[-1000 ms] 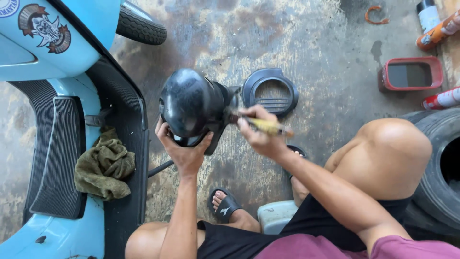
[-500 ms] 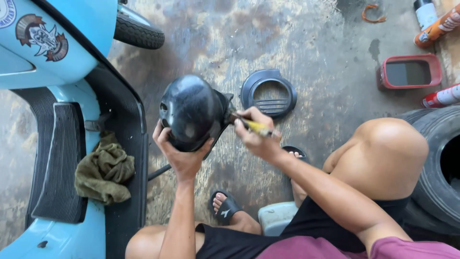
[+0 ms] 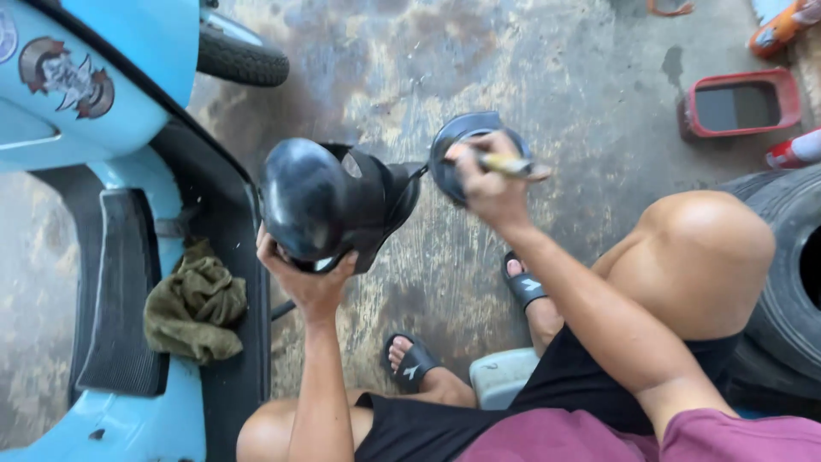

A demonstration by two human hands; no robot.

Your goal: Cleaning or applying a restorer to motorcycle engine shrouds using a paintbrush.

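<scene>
A light blue scooter stands at the left, an olive rag bunched on its black footboard. Its front tyre rests on stained concrete. A red tray lies top right, beside a big tyre.

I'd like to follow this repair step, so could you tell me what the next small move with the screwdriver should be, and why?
Probably bring the right hand back so the yellow-handled screwdriver meets the black housing. The tool is off to the housing's right, clear of it, while the left hand props the housing from below with its open side turned toward the tool.
</scene>
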